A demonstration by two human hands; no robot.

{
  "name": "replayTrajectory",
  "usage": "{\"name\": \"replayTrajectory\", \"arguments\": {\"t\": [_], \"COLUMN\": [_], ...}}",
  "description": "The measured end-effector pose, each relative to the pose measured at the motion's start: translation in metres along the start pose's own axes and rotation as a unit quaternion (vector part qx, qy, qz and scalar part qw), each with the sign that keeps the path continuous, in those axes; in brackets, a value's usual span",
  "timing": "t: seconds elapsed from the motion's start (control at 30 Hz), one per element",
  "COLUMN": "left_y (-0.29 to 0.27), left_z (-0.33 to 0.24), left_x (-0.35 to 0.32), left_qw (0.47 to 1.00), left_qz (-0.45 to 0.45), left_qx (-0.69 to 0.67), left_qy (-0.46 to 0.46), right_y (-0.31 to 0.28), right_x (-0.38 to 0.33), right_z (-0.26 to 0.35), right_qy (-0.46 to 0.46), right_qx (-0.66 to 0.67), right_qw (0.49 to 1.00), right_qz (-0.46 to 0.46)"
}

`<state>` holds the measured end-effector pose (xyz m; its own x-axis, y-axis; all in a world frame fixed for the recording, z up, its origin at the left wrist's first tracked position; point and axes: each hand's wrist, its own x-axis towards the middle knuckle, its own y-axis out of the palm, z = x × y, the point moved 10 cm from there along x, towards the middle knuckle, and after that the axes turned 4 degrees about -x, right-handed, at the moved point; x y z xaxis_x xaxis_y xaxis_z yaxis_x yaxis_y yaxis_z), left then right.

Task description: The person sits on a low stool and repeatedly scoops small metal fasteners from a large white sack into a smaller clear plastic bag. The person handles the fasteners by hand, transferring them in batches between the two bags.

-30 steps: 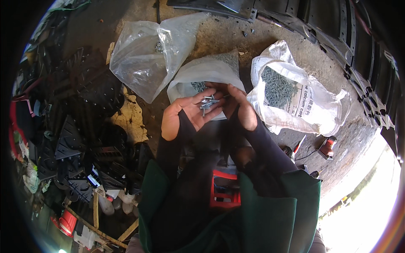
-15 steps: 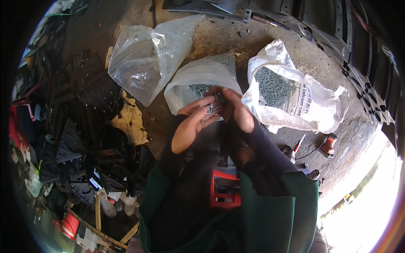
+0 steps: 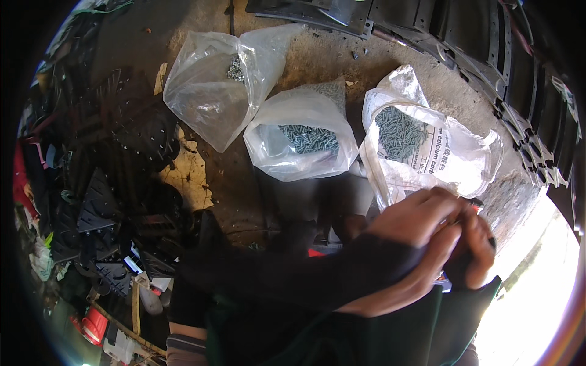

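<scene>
My left hand [image 3: 414, 218] reaches across to the right, its fingers curled in close against my right hand [image 3: 479, 251]. Both are closed together in front of the white woven bag [image 3: 470, 160], partly covering its near edge. Whatever lies between the fingers is hidden. Inside that bag are many grey-green screws [image 3: 400, 133]. To its left stands a clear plastic bag [image 3: 287, 166] with its mouth toward me, holding similar screws [image 3: 310, 139]. Farther left, another clear bag [image 3: 201, 91] contains small shiny metal pieces [image 3: 235, 69].
Black plastic parts [image 3: 97, 207] pile up at the left, with a red container [image 3: 94, 324] below them. Torn tan cardboard [image 3: 188, 174] lies on the floor. Dark metal racks [image 3: 452, 30] line the far right. My green apron [image 3: 390, 335] spreads across my lap.
Both hands have moved from over the middle bag to the right and nearer me, uncovering its screws. Small metal pieces in my fingers earlier are now hidden. The view has shifted slightly.
</scene>
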<state>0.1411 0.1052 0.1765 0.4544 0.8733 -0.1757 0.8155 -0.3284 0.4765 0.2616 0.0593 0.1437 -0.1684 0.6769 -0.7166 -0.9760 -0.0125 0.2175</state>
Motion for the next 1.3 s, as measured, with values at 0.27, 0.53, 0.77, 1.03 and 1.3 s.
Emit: {"name": "replayTrajectory", "arguments": {"t": [0.27, 0.53, 0.77, 1.03, 1.3], "left_y": [-0.012, -0.186, -0.206, -0.218, -0.234], "left_z": [0.085, 0.105, 0.168, 0.195, 0.191], "left_x": [0.052, -0.051, -0.018, -0.044, -0.051], "left_qw": [0.976, 0.923, 0.725, 0.728, 0.942], "left_qz": [-0.084, -0.239, -0.075, -0.044, -0.176], "left_qx": [0.179, 0.225, 0.676, 0.655, 0.122], "left_qy": [-0.088, -0.201, -0.108, -0.197, -0.259], "right_y": [-0.073, 0.082, 0.102, 0.08, 0.067], "right_x": [0.044, 0.034, 0.16, 0.179, 0.193], "right_z": [-0.026, -0.072, -0.141, -0.133, -0.139], "right_qy": [-0.005, -0.182, -0.34, -0.272, -0.167], "right_qx": [0.071, -0.342, -0.431, -0.396, -0.285], "right_qw": [0.955, 0.898, 0.831, 0.867, 0.94], "right_qz": [-0.288, 0.209, -0.092, -0.129, -0.084]}}
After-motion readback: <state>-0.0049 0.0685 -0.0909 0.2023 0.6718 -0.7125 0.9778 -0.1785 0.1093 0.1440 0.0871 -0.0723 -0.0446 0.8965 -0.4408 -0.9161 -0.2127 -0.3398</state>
